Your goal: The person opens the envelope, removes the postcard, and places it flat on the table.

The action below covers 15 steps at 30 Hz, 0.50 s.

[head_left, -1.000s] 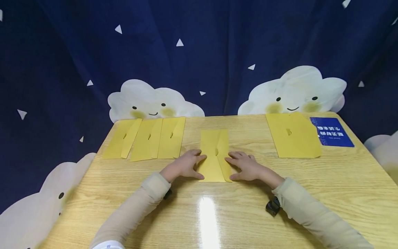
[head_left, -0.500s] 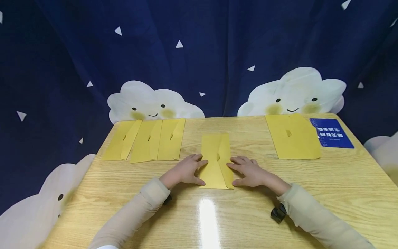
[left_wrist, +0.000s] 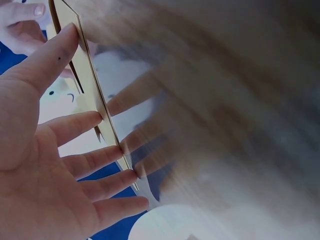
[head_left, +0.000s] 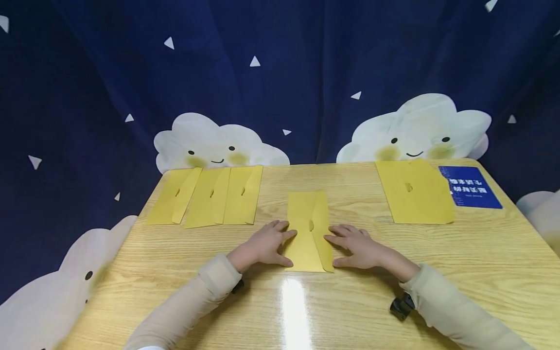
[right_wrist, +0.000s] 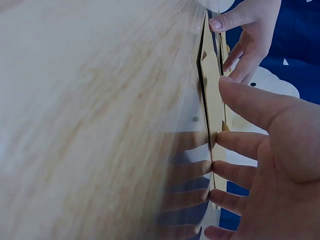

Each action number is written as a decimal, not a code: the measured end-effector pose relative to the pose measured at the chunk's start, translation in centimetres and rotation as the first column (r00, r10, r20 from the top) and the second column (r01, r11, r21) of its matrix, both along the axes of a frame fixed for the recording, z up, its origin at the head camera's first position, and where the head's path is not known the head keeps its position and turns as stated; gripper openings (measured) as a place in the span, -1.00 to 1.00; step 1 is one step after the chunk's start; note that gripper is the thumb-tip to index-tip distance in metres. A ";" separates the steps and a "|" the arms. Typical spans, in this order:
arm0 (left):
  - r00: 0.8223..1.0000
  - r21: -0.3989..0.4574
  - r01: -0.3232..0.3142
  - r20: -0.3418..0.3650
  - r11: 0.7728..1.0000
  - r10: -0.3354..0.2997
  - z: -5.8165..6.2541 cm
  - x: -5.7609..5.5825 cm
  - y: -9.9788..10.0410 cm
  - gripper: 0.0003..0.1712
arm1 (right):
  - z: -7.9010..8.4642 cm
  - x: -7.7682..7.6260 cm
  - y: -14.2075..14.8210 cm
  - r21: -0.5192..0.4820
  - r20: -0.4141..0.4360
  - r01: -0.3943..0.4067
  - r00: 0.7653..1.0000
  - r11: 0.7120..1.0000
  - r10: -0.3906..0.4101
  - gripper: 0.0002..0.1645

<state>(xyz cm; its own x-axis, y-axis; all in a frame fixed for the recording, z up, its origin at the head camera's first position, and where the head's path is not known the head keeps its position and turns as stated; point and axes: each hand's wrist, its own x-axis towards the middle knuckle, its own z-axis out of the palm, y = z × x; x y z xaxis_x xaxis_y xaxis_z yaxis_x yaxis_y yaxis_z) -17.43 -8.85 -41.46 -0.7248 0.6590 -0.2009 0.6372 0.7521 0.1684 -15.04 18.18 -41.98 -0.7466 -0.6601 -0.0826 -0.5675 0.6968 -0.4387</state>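
In the head view a yellow envelope (head_left: 302,243) lies flat at mid-table, its flap folded over along the right side and a small curved slot at its middle. My left hand (head_left: 269,244) rests along its left edge, fingers spread. On the opposite edge my right hand (head_left: 358,247) touches with spread fingertips and thumb. The left wrist view shows the left fingertips (left_wrist: 92,119) right at the edge of the envelope (left_wrist: 92,90), close to the glossy tabletop. Likewise, in the right wrist view, the right fingers (right_wrist: 235,172) meet the envelope's edge (right_wrist: 212,85).
Three similar yellow envelopes stand in a row: the left one (head_left: 168,199), the middle one (head_left: 203,204) and the right one (head_left: 240,201). At the back right lies a wider yellow envelope (head_left: 415,194), beside a blue card (head_left: 470,187) with white lettering. A dark blue curtain (head_left: 280,73) hangs behind the wooden table (head_left: 144,272).
The envelope between my hands has slid toward me and slightly right, and both hands have moved with it. The other envelopes and the blue card lie where they were.
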 end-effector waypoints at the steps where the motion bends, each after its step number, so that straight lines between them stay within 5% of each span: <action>1: 1.000 -0.002 -0.001 0.000 1.000 0.001 0.0 0.1 0.0 -0.05 | 0.0 0.0 0.0 -0.004 0.001 -0.003 1.000 1.000 0.003 -0.25; 15: 1.000 -0.032 0.000 -0.008 0.999 -0.001 0.3 1.6 0.8 -0.06 | 0.6 1.4 0.7 -0.011 0.034 -0.004 0.999 1.000 0.004 -0.29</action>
